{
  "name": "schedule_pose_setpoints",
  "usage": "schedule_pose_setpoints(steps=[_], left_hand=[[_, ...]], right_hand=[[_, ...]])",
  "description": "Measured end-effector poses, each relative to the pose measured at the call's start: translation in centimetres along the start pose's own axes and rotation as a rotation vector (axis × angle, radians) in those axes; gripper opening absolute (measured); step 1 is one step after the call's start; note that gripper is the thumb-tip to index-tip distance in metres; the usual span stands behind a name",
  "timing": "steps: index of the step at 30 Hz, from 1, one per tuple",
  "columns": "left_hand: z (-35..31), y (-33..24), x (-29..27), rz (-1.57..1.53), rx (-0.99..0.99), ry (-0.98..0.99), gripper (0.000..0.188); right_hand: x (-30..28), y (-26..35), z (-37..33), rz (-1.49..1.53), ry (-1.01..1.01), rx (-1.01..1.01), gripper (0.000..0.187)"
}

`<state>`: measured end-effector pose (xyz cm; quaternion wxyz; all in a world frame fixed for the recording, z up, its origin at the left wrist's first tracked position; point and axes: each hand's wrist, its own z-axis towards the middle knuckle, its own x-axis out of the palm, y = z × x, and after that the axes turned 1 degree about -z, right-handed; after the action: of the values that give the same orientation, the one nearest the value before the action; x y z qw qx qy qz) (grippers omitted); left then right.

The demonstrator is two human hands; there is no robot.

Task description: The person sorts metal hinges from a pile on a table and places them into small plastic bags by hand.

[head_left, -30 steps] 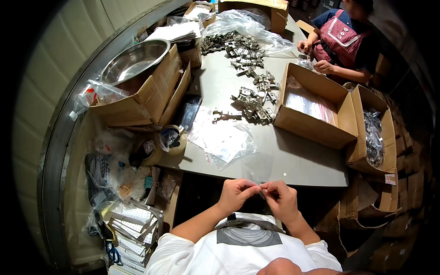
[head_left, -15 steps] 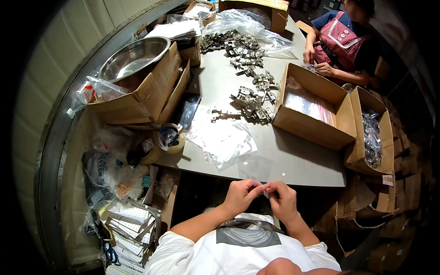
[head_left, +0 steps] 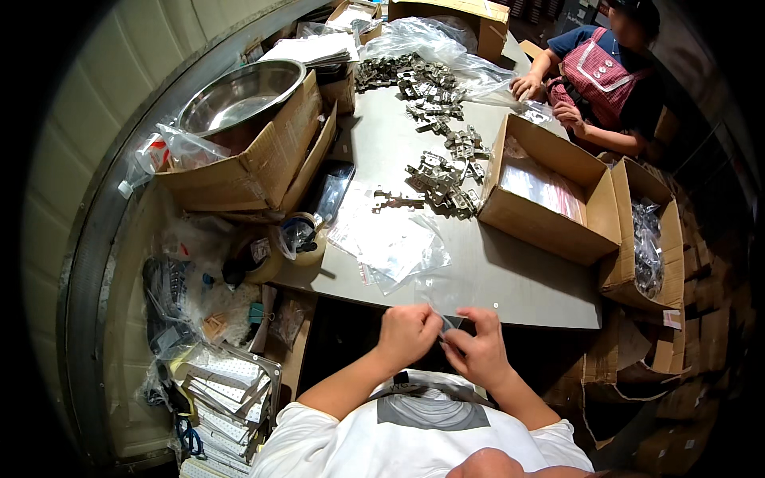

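At the table's near edge my left hand [head_left: 406,333] is closed on the edge of a clear plastic bag [head_left: 443,293]. My right hand [head_left: 480,350] meets it from the other side, its thumb and lower fingers pinching the bag while the index finger is lifted. The bag's thin film spreads forward from my hands onto the tabletop. Just beyond lies a loose pile of flat clear bags and white papers [head_left: 394,247]. Metal hinges [head_left: 442,187] are heaped past that pile, with a single hinge [head_left: 397,201] beside the papers.
An open cardboard box of flat plastic bags [head_left: 550,187] stands right; another box holds bagged dark parts [head_left: 647,247]. A steel basin [head_left: 239,99] sits over a carton at left. Tape rolls [head_left: 303,239] are near the left table edge. A co-worker [head_left: 598,88] handles clear plastic opposite.
My hands have moved slightly apart, and my right index finger has lifted away, showing more of the bag between them. The co-worker's hands have spread apart.
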<state>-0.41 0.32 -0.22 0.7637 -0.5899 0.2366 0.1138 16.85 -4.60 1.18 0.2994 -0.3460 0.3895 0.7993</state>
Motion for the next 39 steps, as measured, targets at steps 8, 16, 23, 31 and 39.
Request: schedule_pose_setpoints(steps=[8, 16, 23, 31, 39], left_hand=[[-0.1, 3.3, -6.7, -0.418, 0.196, 0.123, 0.023], [-0.6, 3.3, -9.5, -0.585, -0.080, 0.321, 0.052], [-0.2, 1.6, -8.9, 0.082, 0.419, -0.768, 0.042], [2.2, 5.6, 0.0, 0.199, 0.196, -0.106, 0.037], [3.5, 3.3, 2.7, 0.083, 0.204, -0.105, 0.040]], right_hand=[[-1.8, -4.0, 8.6, 0.585, 0.566, -0.149, 0.016], [10.5, -13.0, 21.1, -0.558, 0.069, 0.016, 0.018], [5.7, -10.9, 18.5, -0.108, -0.144, 0.099, 0.021], [-1.1, -7.5, 5.5, 0.546, -0.482, 0.421, 0.016], [0.8, -6.5, -0.8, 0.719, -0.509, 0.459, 0.020]])
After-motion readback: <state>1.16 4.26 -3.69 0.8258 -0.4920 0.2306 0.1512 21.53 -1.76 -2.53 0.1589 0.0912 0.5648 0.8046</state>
